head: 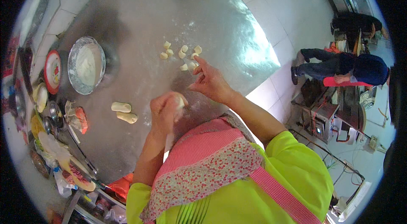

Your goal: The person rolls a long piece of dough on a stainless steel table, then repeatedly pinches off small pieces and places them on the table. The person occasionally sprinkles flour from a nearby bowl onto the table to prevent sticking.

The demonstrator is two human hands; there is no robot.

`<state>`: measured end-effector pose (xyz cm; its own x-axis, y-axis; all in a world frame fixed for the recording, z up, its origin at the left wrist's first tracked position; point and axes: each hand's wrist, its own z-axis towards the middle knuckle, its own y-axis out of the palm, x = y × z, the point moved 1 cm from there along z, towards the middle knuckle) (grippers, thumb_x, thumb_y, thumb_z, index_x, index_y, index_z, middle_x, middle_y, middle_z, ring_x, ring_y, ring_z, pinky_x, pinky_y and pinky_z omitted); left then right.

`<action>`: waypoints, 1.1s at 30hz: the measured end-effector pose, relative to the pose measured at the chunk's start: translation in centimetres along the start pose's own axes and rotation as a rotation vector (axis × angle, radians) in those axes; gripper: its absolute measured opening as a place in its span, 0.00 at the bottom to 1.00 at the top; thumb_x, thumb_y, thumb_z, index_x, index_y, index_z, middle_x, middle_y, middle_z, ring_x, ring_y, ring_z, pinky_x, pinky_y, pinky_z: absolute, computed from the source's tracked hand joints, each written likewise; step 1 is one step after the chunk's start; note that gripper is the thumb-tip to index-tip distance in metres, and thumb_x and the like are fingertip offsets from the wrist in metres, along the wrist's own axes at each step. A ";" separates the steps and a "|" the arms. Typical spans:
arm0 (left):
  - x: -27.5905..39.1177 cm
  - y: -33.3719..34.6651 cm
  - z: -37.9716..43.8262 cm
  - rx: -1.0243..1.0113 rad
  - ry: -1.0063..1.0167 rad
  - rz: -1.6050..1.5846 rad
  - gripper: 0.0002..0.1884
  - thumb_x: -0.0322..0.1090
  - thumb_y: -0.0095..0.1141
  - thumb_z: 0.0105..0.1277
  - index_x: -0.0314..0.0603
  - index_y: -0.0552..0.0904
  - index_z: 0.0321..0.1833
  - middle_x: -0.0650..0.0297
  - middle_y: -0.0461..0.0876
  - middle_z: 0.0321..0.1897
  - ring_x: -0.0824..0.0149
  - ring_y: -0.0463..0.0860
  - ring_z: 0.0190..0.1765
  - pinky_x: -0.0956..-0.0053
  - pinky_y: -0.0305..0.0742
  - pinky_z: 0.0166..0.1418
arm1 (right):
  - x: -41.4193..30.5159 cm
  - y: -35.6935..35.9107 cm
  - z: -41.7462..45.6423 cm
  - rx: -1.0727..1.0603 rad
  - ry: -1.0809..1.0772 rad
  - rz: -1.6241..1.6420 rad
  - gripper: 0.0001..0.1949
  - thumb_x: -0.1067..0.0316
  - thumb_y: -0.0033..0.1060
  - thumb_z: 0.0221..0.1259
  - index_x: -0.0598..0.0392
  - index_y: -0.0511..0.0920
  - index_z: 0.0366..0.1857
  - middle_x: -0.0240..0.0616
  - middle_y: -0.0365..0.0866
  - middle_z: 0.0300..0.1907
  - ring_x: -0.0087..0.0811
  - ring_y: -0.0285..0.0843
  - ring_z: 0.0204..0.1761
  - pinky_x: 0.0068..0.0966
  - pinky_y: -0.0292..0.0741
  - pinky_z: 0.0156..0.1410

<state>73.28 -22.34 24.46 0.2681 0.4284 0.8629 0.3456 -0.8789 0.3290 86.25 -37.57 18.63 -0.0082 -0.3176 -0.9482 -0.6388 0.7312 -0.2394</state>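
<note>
My left hand is curled around a pale lump of dough, close in front of the apron; most of the lump is hidden by the fingers. Over the metal worktop my right hand is spread, its fingers apart with nothing seen between them. Just beyond its fingertips lies a loose group of several small cut dough pieces, one of them blurred. Left of my left hand, two short dough rolls rest side by side on the worktop.
A clear bowl of flour stands at the left, beside a red-rimmed enamel plate. Nearer are a red and white plastic bag, metal bowls and long utensils. Across the tiled floor, another person stands by kitchen equipment.
</note>
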 end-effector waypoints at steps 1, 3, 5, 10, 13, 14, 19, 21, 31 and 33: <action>-0.4 -0.8 0.6 0.041 -0.087 -0.006 0.15 0.40 0.51 0.76 0.34 0.85 0.43 0.73 0.73 0.22 0.81 0.67 0.21 0.82 0.61 0.22 | -0.2 0.2 -0.7 -0.036 0.023 0.047 0.23 0.70 0.71 0.59 0.55 0.77 0.60 0.29 0.78 0.30 0.19 0.74 0.32 0.23 0.74 0.37; -1.3 -1.0 0.8 0.053 -0.012 0.139 0.19 0.44 0.48 0.79 0.35 0.80 0.59 0.72 0.75 0.25 0.81 0.68 0.23 0.83 0.62 0.25 | 0.4 0.6 -1.9 -0.174 0.018 0.060 0.27 0.70 0.73 0.58 0.54 0.76 0.64 0.28 0.78 0.32 0.18 0.74 0.33 0.22 0.75 0.38; -1.5 -0.4 0.7 0.112 0.038 0.295 0.22 0.45 0.46 0.80 0.36 0.76 0.66 0.70 0.78 0.30 0.80 0.71 0.27 0.83 0.67 0.30 | -2.7 1.2 -2.7 -0.321 0.029 0.085 0.26 0.70 0.74 0.58 0.54 0.77 0.62 0.28 0.78 0.34 0.17 0.75 0.35 0.22 0.75 0.39; -2.4 -0.5 1.1 0.166 0.184 0.404 0.25 0.47 0.43 0.81 0.37 0.72 0.72 0.62 0.81 0.47 0.75 0.76 0.44 0.79 0.71 0.49 | -4.7 2.8 -3.4 -0.315 -0.039 0.247 0.22 0.65 0.75 0.57 0.56 0.80 0.55 0.33 0.81 0.37 0.23 0.79 0.37 0.25 0.77 0.40; -2.2 -0.4 1.0 0.148 0.148 0.309 0.28 0.51 0.40 0.81 0.38 0.71 0.73 0.60 0.81 0.51 0.74 0.77 0.48 0.79 0.72 0.51 | -6.0 2.4 -3.2 -0.232 -0.173 0.090 0.19 0.66 0.75 0.58 0.53 0.81 0.54 0.28 0.80 0.38 0.19 0.78 0.37 0.22 0.76 0.39; -2.2 -0.5 0.9 0.129 0.138 0.256 0.28 0.52 0.38 0.81 0.38 0.70 0.73 0.60 0.81 0.51 0.73 0.78 0.48 0.79 0.73 0.50 | -5.5 2.4 -2.9 -0.238 -0.216 0.049 0.19 0.66 0.75 0.58 0.53 0.81 0.53 0.30 0.81 0.39 0.20 0.79 0.37 0.22 0.76 0.39; -1.4 -0.3 0.6 0.102 -0.011 0.001 0.31 0.56 0.32 0.81 0.40 0.69 0.73 0.57 0.84 0.50 0.70 0.82 0.47 0.76 0.77 0.48 | -4.8 2.2 -2.4 -0.288 -0.145 0.108 0.17 0.67 0.74 0.56 0.52 0.82 0.50 0.35 0.82 0.39 0.26 0.82 0.37 0.25 0.77 0.39; -1.3 -0.2 0.6 0.120 -0.037 0.020 0.31 0.56 0.32 0.81 0.40 0.70 0.73 0.56 0.84 0.50 0.69 0.83 0.45 0.75 0.79 0.47 | -4.9 1.6 -2.0 -0.264 -0.324 -0.096 0.17 0.68 0.74 0.56 0.53 0.82 0.49 0.36 0.82 0.37 0.26 0.82 0.36 0.25 0.77 0.39; -2.0 -0.3 0.9 0.163 -0.136 -0.060 0.24 0.51 0.43 0.80 0.36 0.82 0.50 0.61 0.85 0.33 0.71 0.83 0.30 0.77 0.79 0.33 | -4.4 1.1 -2.2 -0.238 -0.141 0.163 0.13 0.68 0.71 0.58 0.54 0.81 0.45 0.32 0.80 0.34 0.21 0.79 0.32 0.21 0.74 0.34; -2.0 -0.2 0.8 0.150 -0.120 -0.036 0.22 0.50 0.47 0.79 0.36 0.84 0.43 0.63 0.83 0.28 0.73 0.81 0.27 0.78 0.77 0.30 | -4.4 1.1 -2.1 -0.250 -0.155 0.198 0.12 0.69 0.71 0.59 0.54 0.80 0.44 0.33 0.80 0.32 0.21 0.79 0.30 0.21 0.73 0.32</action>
<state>73.40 -22.80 22.35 0.3550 0.4887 0.7970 0.4847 -0.8252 0.2901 84.03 -36.65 22.97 -0.0461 -0.0747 -0.9961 -0.8051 0.5931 -0.0072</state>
